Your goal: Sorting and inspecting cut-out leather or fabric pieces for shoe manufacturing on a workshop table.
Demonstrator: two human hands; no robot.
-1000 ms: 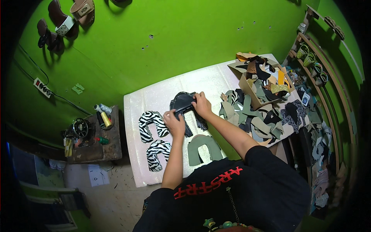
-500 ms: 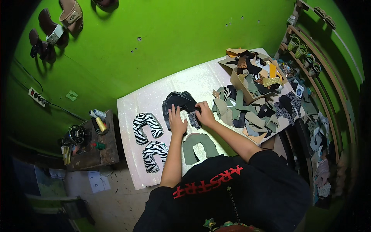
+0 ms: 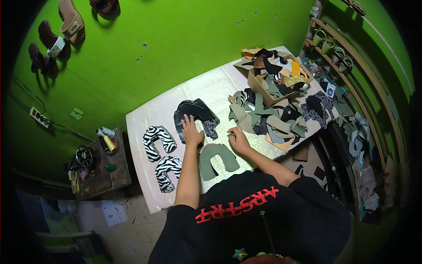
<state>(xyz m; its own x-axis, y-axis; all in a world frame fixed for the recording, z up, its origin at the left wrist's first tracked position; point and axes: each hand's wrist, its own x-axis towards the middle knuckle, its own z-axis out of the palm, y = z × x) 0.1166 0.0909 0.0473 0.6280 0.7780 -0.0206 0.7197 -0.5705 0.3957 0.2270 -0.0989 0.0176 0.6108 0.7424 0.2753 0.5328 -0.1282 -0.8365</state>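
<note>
My left hand [image 3: 191, 132] lies flat with fingers spread on a stack of black U-shaped cut pieces [image 3: 193, 108]. A black-and-grey patterned layer [image 3: 211, 127] shows along the stack's right leg. My right hand [image 3: 238, 140] is apart from the stack, over the table to its right. Its fingers are loosely bent, finger and thumb apart, with nothing visible in them. Just below both hands lies an olive-green U-shaped stack [image 3: 212, 159]. Two zebra-striped U-shaped stacks sit to the left, an upper one [image 3: 153, 137] and a lower one [image 3: 163, 169].
The glittery white tabletop [image 3: 145, 112] meets a green wall. At its far right stand a cardboard box [image 3: 259, 88] of scraps and a loose heap of offcuts [image 3: 268, 119]. A sewing machine table [image 3: 114, 178] is at left, a shelf rack [image 3: 351, 81] with sandals at right.
My right hand has let go of the black stack's right leg and drawn back toward me. My left hand stays on the stack. The whole view has shifted slightly.
</note>
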